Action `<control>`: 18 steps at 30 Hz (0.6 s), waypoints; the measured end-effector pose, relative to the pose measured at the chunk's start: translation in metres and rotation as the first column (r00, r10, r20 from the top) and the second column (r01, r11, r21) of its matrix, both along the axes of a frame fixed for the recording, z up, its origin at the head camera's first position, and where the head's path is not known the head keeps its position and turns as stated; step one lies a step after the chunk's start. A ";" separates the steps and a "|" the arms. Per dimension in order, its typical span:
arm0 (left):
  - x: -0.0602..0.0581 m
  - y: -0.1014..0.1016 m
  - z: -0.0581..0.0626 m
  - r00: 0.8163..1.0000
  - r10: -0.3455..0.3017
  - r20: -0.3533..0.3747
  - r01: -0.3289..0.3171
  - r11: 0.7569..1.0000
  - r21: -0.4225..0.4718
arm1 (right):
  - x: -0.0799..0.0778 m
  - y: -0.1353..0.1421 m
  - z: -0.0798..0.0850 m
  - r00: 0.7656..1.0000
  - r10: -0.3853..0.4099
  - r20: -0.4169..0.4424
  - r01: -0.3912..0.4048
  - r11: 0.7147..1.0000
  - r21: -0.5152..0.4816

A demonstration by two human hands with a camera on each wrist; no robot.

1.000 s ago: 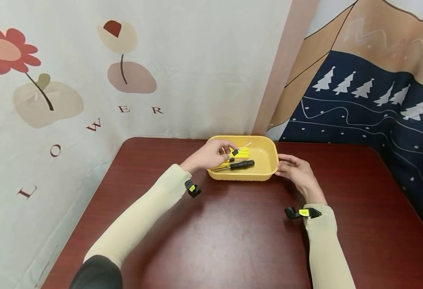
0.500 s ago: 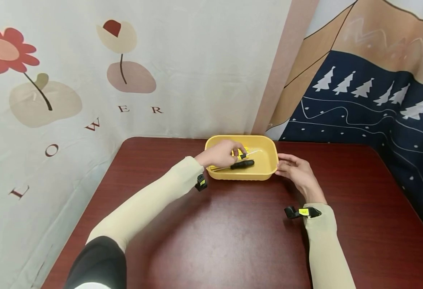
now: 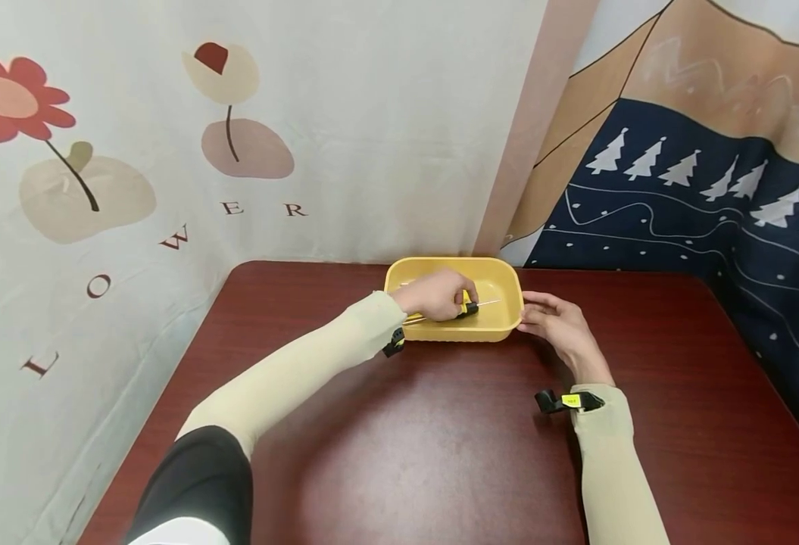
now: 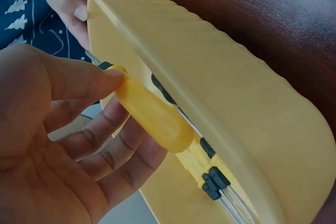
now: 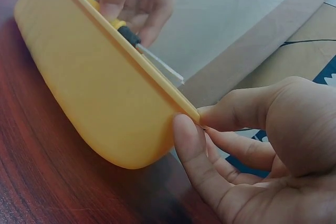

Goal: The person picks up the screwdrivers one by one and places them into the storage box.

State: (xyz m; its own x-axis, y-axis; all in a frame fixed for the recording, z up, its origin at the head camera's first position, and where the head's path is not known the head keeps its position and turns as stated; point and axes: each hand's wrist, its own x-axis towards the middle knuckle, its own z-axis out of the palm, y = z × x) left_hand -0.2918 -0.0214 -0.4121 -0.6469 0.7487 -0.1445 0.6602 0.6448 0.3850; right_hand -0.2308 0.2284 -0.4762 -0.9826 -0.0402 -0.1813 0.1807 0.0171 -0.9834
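My left hand (image 3: 438, 294) is inside the yellow plastic basket (image 3: 508, 324) at the back of the table. Its thumb and fingers pinch a screwdriver (image 4: 152, 114) with a yellow handle, black collar and thin metal shaft; the shaft points right in the head view. Below it in the basket lie more screwdrivers (image 4: 214, 179) with yellow handles and black collars, partly covered by the hand. A black handle (image 4: 163, 88) shows just behind the rim in the left wrist view. My right hand (image 3: 563, 329) grips the basket's right end, thumb (image 5: 190, 140) outside and fingers at the rim.
The basket stands on a dark red-brown wooden table (image 3: 413, 439), near its back edge. Behind hangs a pale curtain (image 3: 372, 113) with flower prints, and at the right a navy cloth (image 3: 651, 204) with white trees.
My left hand has moved right and slightly down into the basket with the yellow screwdriver, now covering most of the black-handled one. The right hand has stayed at the basket's end.
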 end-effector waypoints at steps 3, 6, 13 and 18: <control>-0.001 0.006 0.000 1.000 -0.012 -0.002 0.012 1.000 -0.029 | 0.000 0.001 -0.001 1.000 -0.002 0.000 0.002 1.000 -0.004; -0.002 0.011 0.000 1.000 -0.015 -0.022 0.013 0.998 -0.063 | -0.001 0.000 -0.001 1.000 0.002 -0.001 -0.002 1.000 -0.004; -0.002 0.022 -0.006 0.996 -0.045 -0.072 0.031 0.982 -0.184 | 0.000 0.000 0.000 1.000 -0.001 0.009 0.001 1.000 0.006; -0.001 0.029 -0.010 0.992 -0.080 -0.102 0.048 0.956 -0.290 | 0.001 -0.001 0.000 1.000 -0.001 0.007 0.001 1.000 0.003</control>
